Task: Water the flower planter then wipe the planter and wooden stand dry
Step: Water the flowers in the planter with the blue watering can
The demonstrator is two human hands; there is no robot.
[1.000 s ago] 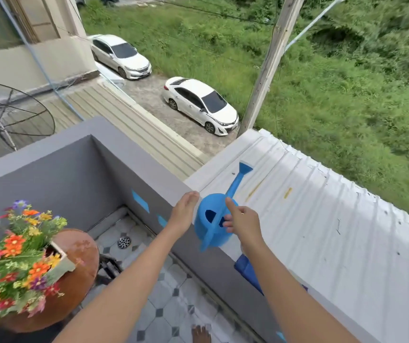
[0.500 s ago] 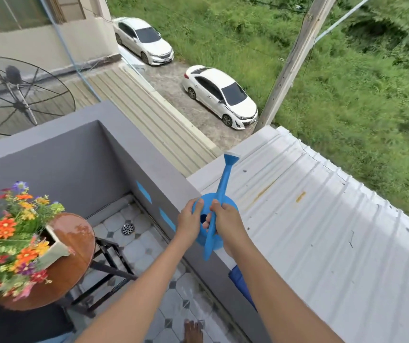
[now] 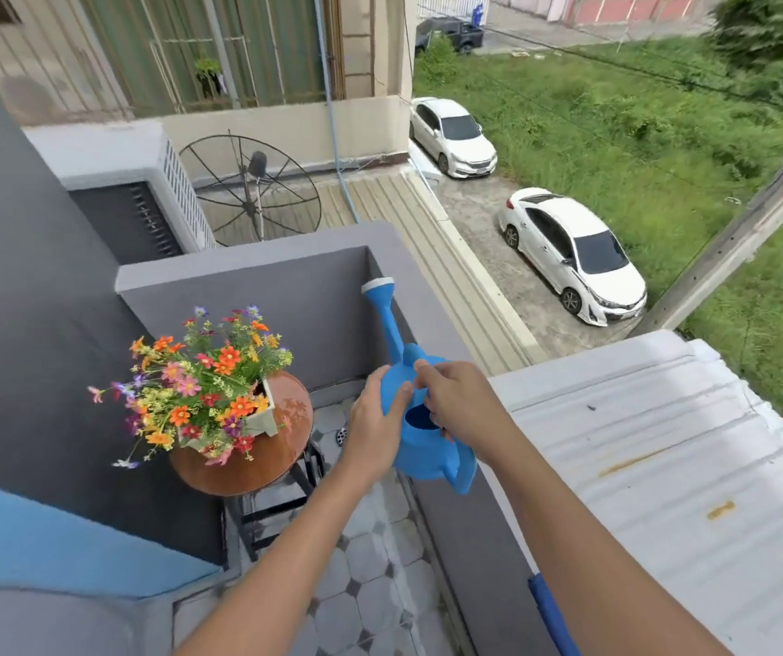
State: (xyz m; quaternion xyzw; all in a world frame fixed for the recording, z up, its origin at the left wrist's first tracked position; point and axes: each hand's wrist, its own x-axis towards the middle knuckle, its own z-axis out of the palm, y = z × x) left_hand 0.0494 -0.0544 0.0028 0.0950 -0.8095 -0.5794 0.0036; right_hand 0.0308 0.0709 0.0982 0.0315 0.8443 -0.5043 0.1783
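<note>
A blue watering can [image 3: 420,449] is in the air above the balcony wall, its spout [image 3: 382,314] pointing up and to the left. My left hand [image 3: 373,426] presses against its left side and my right hand [image 3: 458,402] grips its top by the opening. To the left, a white planter [image 3: 261,416] full of orange, pink and purple flowers [image 3: 200,381] sits on a round wooden stand [image 3: 261,459] with black legs. The can is right of the flowers, apart from them.
The grey balcony wall [image 3: 470,537] runs below my arms, with a blue cloth [image 3: 548,608] lying on it near my right forearm. A corrugated metal roof [image 3: 664,466] lies to the right. The tiled floor [image 3: 370,584] has a drain [image 3: 342,435]. Cars are parked far below.
Both hands closed on the watering can and lifted it off the wall, swinging it left toward the flowers. My view turned left, bringing the planter and stand toward the middle.
</note>
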